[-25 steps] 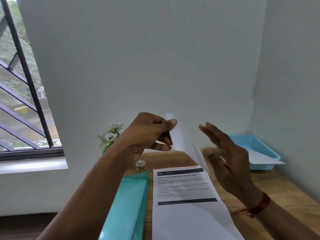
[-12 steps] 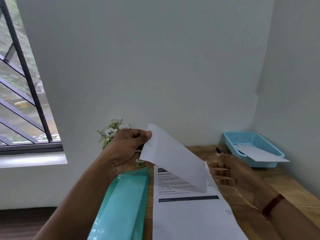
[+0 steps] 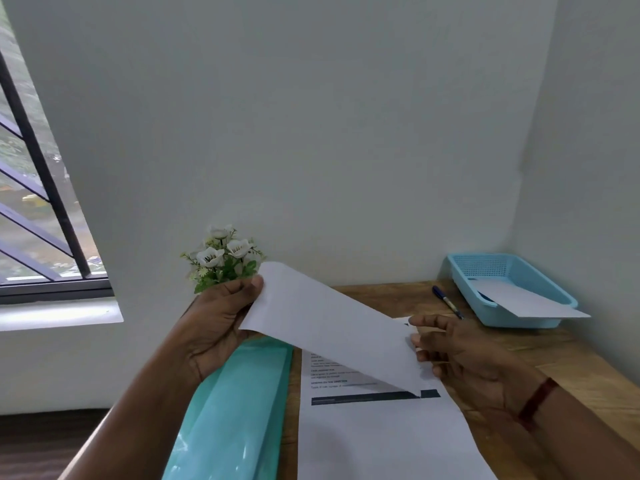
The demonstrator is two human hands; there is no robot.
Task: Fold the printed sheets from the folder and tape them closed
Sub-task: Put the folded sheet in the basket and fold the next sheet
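Left hand point(image 3: 221, 320) pinches one corner of the light, floppy printed sheet point(image 3: 329, 323); right hand point(image 3: 460, 351) meets the opposite edge, grip unclear.

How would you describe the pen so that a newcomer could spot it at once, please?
Look to the far right corner of the wooden desk, where a blue basket sits. Just left of the basket, on bare wood, lies the pen, slanting towards the corner. It is the only slim, dark-capped stick there; its neighbours are the basket and a flat white sheet.
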